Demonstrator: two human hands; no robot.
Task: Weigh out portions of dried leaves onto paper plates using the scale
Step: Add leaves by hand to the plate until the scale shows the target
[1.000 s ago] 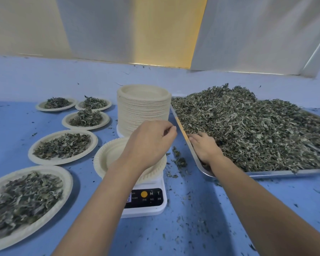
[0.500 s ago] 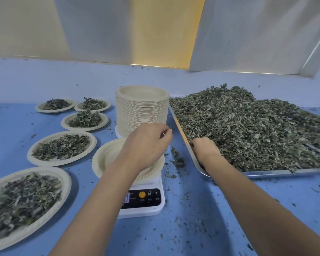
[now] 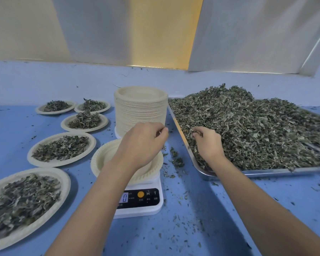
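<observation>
A white digital scale (image 3: 140, 200) stands at the centre with an empty paper plate (image 3: 103, 161) on it; its display reads 0. My left hand (image 3: 142, 143) hovers over that plate with fingers curled and pinched, and nothing shows in it. To the right, a metal tray (image 3: 266, 171) holds a big heap of dried leaves (image 3: 257, 126). My right hand (image 3: 207, 143) is at the heap's near left side, its fingers closed around a clump of leaves.
A tall stack of empty paper plates (image 3: 140, 108) stands just behind the scale. Several plates filled with leaves (image 3: 61, 148) lie in a row on the left of the blue table. Loose leaf bits (image 3: 175, 157) are scattered between scale and tray.
My right hand has moved from the tray's near left rim further into the heap and closed on leaves. My left hand has stayed over the plate on the scale.
</observation>
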